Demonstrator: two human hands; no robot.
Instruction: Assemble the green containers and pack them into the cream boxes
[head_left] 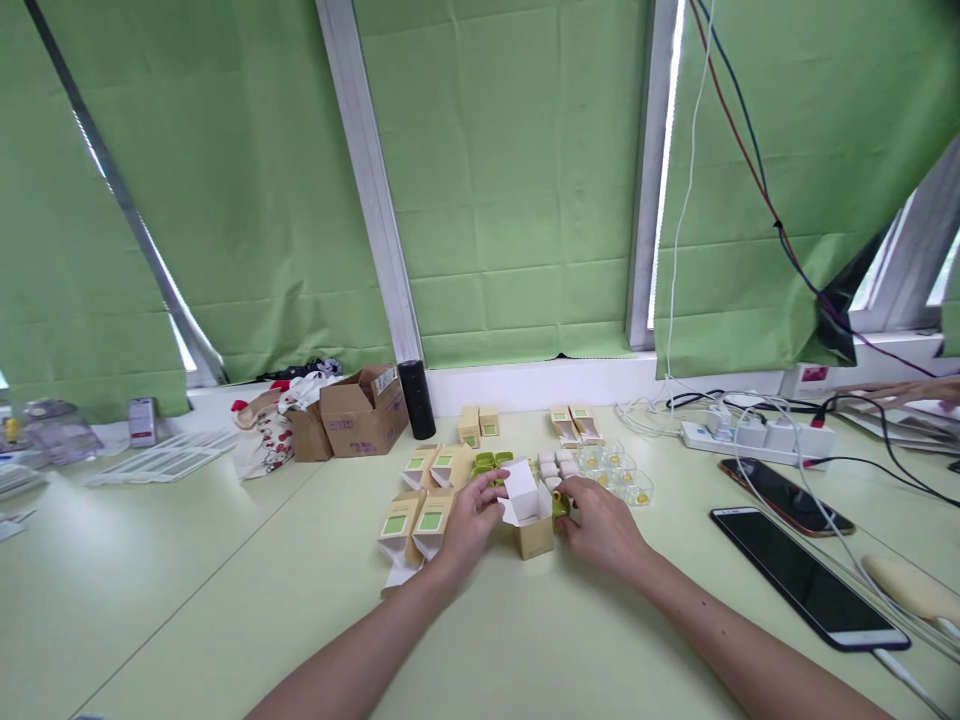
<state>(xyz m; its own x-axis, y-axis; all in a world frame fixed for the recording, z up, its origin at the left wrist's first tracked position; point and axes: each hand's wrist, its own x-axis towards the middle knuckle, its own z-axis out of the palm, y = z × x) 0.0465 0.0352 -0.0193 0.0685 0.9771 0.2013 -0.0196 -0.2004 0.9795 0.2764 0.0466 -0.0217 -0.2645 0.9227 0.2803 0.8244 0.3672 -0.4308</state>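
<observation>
A small kraft box [535, 540] with white inner flaps raised stands upright on the table in front of me. My left hand [472, 520] is closed at its left side, fingers on the flaps. Just right of the box, my right hand [606, 522] pinches a small olive-green cup [560, 504]; its lower part is partly hidden by the fingers. Behind the hands are more green cups [487, 461], several white blocks or caps [556, 464] and clear cups with yellow centres [619, 470]. Open kraft boxes with green labels [415, 525] lie left of my left hand.
Further kraft boxes [575, 425] sit at the back. A brown carton [365, 410] and a black cylinder [417, 400] stand back left. To the right lie two phones [806, 575], cables and a power strip [757, 440]. Another person's hand [911, 392] shows at the far right.
</observation>
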